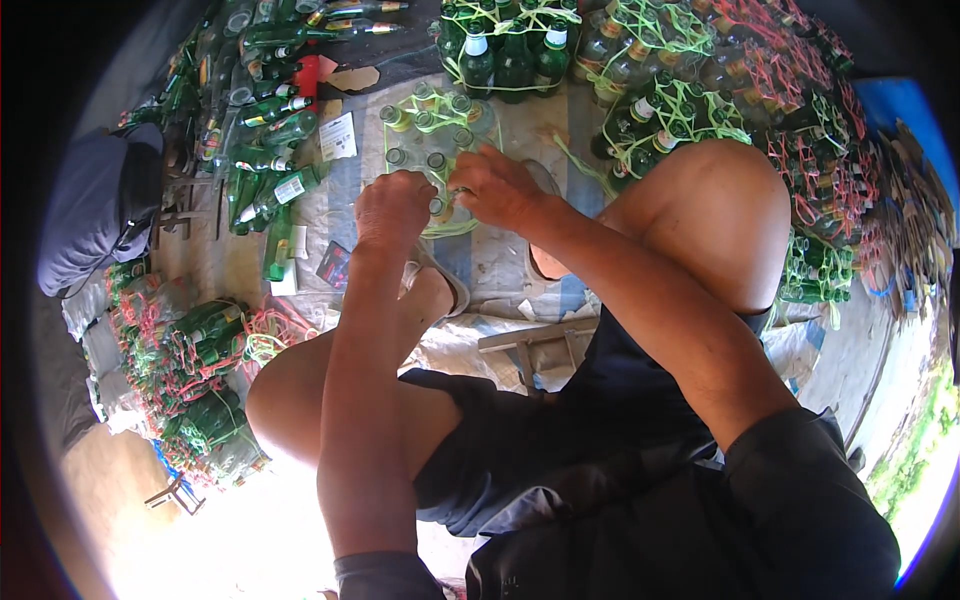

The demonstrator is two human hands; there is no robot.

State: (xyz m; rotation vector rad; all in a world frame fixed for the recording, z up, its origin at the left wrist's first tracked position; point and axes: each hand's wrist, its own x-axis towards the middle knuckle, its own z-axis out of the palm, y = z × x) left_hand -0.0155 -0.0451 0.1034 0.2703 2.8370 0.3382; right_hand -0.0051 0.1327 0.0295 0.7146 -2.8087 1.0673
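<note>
A bundle of clear glass bottles (pixel 397 160) stands upright between my feet, with pale green plastic twine (pixel 455 228) wound around it and across the bottle necks. At its near left side my left hand (pixel 392 207) is closed, knuckles up, its fingertips against the bottle tops. My right hand (pixel 497 187) reaches in from the right, thumb and fingers pinched together over the near bottles. Both hands appear to grip the twine, though the fingers cover most of what they hold.
Loose green bottles (pixel 262 160) lie piled at the left. Twine-tied bottle bundles (pixel 515 55) line the back and right. A small wooden stool (pixel 545 350) is beneath me. A dark padded seat (pixel 97 215) stands far left, above more tied bottles (pixel 205 335).
</note>
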